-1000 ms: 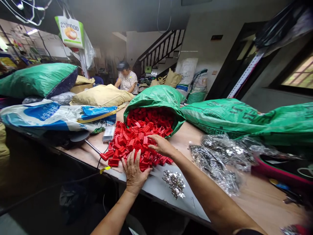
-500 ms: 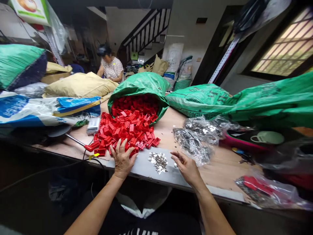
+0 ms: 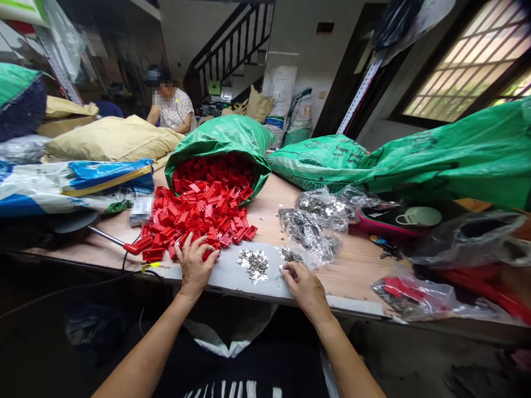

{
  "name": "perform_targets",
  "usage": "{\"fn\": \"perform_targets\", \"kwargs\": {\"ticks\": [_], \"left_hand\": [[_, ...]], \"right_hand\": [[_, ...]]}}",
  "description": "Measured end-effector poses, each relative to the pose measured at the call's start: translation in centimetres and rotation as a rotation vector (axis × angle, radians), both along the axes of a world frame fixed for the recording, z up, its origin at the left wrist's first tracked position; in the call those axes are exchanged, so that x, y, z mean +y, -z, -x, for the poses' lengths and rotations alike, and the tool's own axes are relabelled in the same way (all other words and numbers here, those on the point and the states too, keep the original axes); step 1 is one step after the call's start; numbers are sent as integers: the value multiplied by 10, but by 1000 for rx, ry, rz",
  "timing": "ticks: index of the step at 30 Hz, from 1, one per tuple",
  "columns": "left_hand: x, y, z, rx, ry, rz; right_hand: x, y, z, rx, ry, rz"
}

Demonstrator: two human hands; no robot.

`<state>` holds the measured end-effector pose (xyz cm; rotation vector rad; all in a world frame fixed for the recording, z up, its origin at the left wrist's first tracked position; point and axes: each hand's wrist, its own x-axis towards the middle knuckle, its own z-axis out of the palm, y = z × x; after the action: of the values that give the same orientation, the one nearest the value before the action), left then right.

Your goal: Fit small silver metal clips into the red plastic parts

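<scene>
Printed marks show in several places, but no word, brand or number can be read with certainty.
Large black characters run across the long green woven sack (image 3: 448,157) on the right and the smaller green woven sack (image 3: 321,157) beside it; folds and slant distort them. The blue-and-white plastic bag (image 3: 37,190) on the left bears a small star-like blue mark, its other print too creased to make out. The small white box (image 3: 141,210) near the red pieces is blurred over. Thick white upright strokes, cut off by the lower edge, mark the black cloth garment (image 3: 244,367) on the person.
</scene>
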<state>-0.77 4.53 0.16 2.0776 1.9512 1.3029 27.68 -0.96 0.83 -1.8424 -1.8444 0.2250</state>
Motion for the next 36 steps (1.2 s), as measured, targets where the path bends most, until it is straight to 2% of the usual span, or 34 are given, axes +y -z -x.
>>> {"fn": "perform_targets", "kwargs": {"ticks": [5, 9, 11, 14, 17, 19, 21, 25, 28, 36], "left_hand": [[-4, -15, -1, -218, 73, 85], [-13, -26, -2, -494, 116, 74], [-19, -34, -5, -773, 173, 72], [-32, -50, -11, -1372, 307, 173], [-47, -63, -19, -1868, 353, 486], [-55, -65, -25, -2030, 300, 710], [-62, -61, -30, -2075, 271, 836], [-73, -48, -35, -2048, 295, 826], [-78, -42, -35, -2029, 300, 880], [-86, -35, -31, -2143, 547, 1034]], "right_hand": [[6, -1, 6, -114, 53, 8], [8, 3, 1, -69, 43, 4], [8, 5, -3, 2, 26, -22], [8, 6, -7, 111, 31, -47], [5, 4, -7, 212, 62, -33], [2, 2, -4, 303, 48, -11], [-2, -2, 0, 375, 21, 3], [-12, -12, 12, 415, -45, -10], [-20, -20, 23, 451, -116, 3], [-42, -39, 59, 516, -269, 47]]}}
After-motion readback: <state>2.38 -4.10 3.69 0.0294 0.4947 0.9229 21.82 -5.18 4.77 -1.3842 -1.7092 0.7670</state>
